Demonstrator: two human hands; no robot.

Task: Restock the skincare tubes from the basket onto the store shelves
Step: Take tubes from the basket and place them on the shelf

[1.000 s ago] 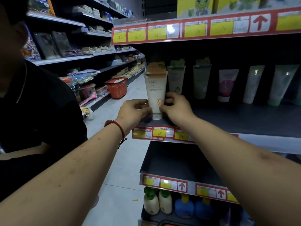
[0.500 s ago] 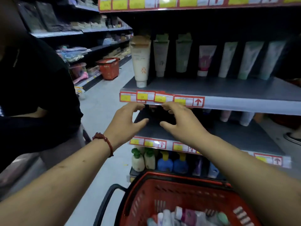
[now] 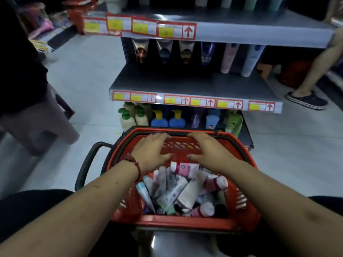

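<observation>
Both of your hands are empty and spread palm down, fingers loosely fanned, over the far half of the red basket (image 3: 185, 222) in the lower centre of the frame. Your left hand (image 3: 150, 153) sits centre-left and your right hand (image 3: 207, 151) centre-right. Whether the fingertips touch the far rim I cannot tell.

The skincare tubes (image 3: 174, 191) lie in a loose heap inside the basket, crossing one another at all angles. A pink-and-white tube (image 3: 183, 168) rests on top, just below and between your thumbs, and looks the easiest to lift.

Expect the tubes to be light, soft-walled and somewhat slick. A squeeze on the middle will dent one, and pulling a buried one may shift the others. Take hold near the cap, where a tube is stiffest, or pinch it across the flat crimped end.

On the grey shelf (image 3: 185, 80) in the upper centre, tubes (image 3: 227, 58) stand on their caps along the back, with bare board in front. Pump bottles (image 3: 159, 118) line the bottom shelf behind the basket.

A second ago both hands were steadying a cream tube on a higher shelf. Half a second ago they hung empty by the price labels. Now they have dropped to the basket, and your view has tipped down with them.
</observation>
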